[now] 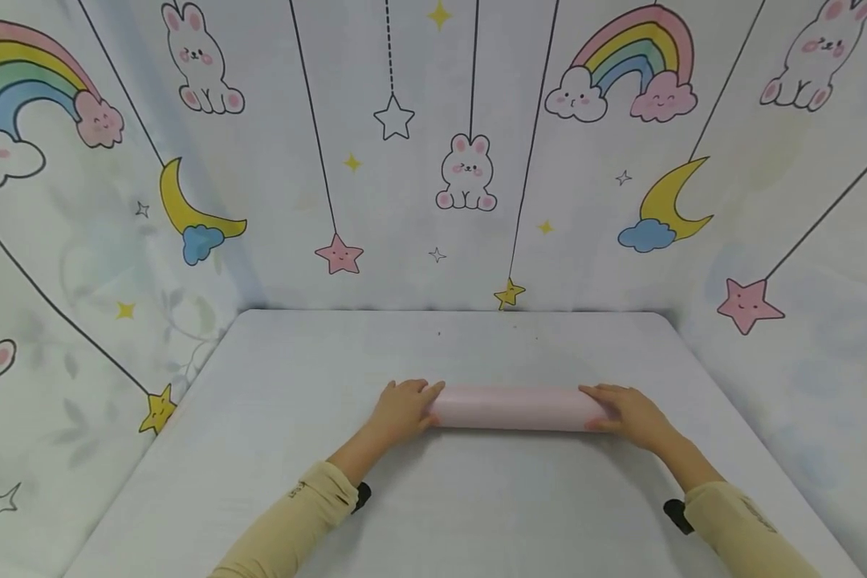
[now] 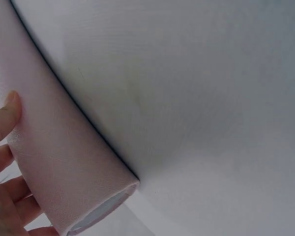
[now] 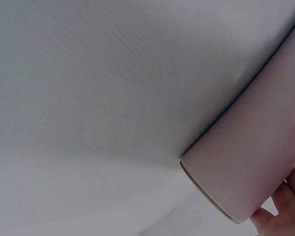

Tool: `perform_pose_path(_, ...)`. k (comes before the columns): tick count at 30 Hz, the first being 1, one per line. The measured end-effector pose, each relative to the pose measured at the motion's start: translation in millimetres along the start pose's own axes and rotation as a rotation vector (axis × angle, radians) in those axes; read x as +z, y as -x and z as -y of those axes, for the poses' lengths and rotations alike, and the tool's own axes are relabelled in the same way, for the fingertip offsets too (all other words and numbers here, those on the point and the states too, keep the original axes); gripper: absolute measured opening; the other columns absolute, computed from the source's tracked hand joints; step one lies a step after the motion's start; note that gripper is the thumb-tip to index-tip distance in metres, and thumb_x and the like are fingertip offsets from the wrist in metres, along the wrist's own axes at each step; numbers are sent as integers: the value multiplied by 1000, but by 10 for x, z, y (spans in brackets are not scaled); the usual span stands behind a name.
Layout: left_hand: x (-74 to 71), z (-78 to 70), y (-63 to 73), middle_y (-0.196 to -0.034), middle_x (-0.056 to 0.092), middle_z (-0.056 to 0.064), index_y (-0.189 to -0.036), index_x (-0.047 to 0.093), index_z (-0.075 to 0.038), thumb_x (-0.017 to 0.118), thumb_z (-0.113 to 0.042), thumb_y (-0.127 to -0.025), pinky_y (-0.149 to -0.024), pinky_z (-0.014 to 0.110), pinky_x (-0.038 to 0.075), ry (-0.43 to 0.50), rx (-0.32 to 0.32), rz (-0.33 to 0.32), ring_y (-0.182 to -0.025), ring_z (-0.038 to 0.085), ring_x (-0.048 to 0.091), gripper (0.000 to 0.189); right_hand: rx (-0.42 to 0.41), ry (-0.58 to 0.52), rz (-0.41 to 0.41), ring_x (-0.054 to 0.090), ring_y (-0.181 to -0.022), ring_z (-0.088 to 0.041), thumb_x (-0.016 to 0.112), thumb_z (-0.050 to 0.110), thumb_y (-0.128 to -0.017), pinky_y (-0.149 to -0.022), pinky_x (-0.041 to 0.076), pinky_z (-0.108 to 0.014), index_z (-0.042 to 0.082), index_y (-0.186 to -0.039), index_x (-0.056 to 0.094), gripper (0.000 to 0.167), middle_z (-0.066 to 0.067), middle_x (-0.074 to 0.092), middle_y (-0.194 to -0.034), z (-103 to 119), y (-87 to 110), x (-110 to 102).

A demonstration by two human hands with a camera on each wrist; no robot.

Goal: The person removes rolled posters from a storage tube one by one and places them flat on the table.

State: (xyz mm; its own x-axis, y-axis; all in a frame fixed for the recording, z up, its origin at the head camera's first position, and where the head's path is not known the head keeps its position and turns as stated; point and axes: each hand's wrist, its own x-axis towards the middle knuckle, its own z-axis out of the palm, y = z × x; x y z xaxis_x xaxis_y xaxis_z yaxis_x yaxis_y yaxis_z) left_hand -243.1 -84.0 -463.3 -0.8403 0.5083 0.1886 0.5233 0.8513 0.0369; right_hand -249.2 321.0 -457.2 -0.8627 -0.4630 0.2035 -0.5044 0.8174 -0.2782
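Note:
A pink roll (image 1: 509,408) with a finely wrinkled, leather-like surface lies crosswise on the white table. Its left end is gripped by my left hand (image 1: 402,411), and its right end by my right hand (image 1: 632,413). In the left wrist view the thumb (image 2: 11,110) presses the near side of the roll (image 2: 69,147), fingers curl along the other side, and the end shows a hollow opening. From the right wrist, the roll (image 3: 255,152) shows a thin edge at its end, with fingers (image 3: 287,199) behind it; the right thumb is mostly out of that view.
The white table (image 1: 520,514) stretches around the roll to rounded far corners. Behind and beside it hang pale cloths (image 1: 274,185) printed with rabbits, rainbows, moons and stars. A black band piece (image 1: 362,497) shows below the left sleeve, another (image 1: 677,516) by the right sleeve.

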Motion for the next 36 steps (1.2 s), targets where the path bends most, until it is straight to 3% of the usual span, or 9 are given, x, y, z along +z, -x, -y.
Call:
perform_pose_path(13, -43, -121, 35, -120, 57, 11, -132, 50, -18, 61, -47, -81, -86, 51, 42, -43, 6, 22, -109, 28, 54, 60, -26, -8, -26, 53, -107, -40, 76, 34, -70, -87, 33, -59, 4, -120, 59, 60, -20, 60, -113, 25, 117, -51)
perform_pose_path(24, -36, -170, 48, -117, 59, 11, -131, 51, -18, 62, -47, -79, -85, 52, 42, -29, -2, 1, -107, 28, 55, 61, -26, 24, -25, 51, -109, -41, 75, 31, -73, -88, 27, -66, 3, -122, 57, 59, -22, 57, -115, 45, 174, -29)
perform_pose_path(36, -58, -202, 40, -116, 59, 10, -131, 51, -17, 64, -47, -78, -85, 53, 42, -31, -4, -14, -106, 28, 56, 62, 5, 213, -6, 55, -102, -40, 78, 32, -68, -81, 34, -65, 2, -118, 59, 61, -23, 59, -110, 154, 109, -19)
